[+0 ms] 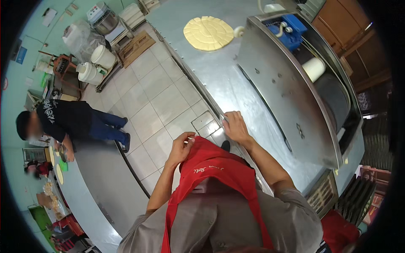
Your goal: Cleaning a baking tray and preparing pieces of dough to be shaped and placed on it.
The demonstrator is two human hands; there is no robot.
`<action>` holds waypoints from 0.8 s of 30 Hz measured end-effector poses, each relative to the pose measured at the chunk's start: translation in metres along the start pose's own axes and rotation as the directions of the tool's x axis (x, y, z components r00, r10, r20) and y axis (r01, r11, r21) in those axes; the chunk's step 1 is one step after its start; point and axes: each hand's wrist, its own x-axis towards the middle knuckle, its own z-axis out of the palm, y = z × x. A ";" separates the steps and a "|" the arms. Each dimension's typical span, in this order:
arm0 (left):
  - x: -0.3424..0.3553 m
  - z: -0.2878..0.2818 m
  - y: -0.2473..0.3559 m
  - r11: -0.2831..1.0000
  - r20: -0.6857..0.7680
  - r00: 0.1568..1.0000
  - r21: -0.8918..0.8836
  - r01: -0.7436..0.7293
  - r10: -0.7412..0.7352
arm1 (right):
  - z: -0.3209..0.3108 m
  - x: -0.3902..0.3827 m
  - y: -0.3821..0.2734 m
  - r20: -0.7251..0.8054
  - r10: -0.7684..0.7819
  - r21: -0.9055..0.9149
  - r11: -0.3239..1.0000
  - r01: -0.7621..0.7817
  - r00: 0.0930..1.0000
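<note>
My left hand (182, 147) is curled at the upper left edge of my red apron (211, 154), fingers closed on the cloth. My right hand (234, 125), fingers bent, is at the near edge of a steel worktable (217, 74), closed on a small grey thing I cannot make out. On that table lie a round yellow dough sheet (208, 33), scored into pieces, and a large steel machine (291, 114) with an open housing, a white roller (313, 69) and blue parts.
A co-worker (63, 120) leans over a counter (99, 181) at left, near dough rounds (59, 173). Buckets (103, 57), a mixer (103, 23) and cardboard (136, 46) stand or lie beyond the tiled floor (156, 109). Dark trays (358, 194) are stacked at right.
</note>
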 end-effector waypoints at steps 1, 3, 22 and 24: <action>0.007 -0.004 -0.005 0.998 -0.033 0.999 -0.044 0.041 -0.043 | 0.007 0.018 0.004 0.025 -0.017 0.002 1.000 0.017 1.000; 0.025 -0.013 -0.021 0.995 -0.078 0.995 -0.085 0.056 -0.063 | 0.016 0.039 0.010 0.008 -0.013 0.003 1.000 0.013 1.000; 0.670 -0.151 0.026 0.536 -0.050 0.875 0.807 -0.249 0.482 | 0.057 0.167 -0.056 -0.331 0.655 0.032 0.727 -0.685 0.680; 0.686 -0.157 0.037 0.569 0.105 0.887 0.731 -0.376 0.450 | 0.068 0.168 -0.054 -0.354 0.678 0.082 0.709 -0.701 0.644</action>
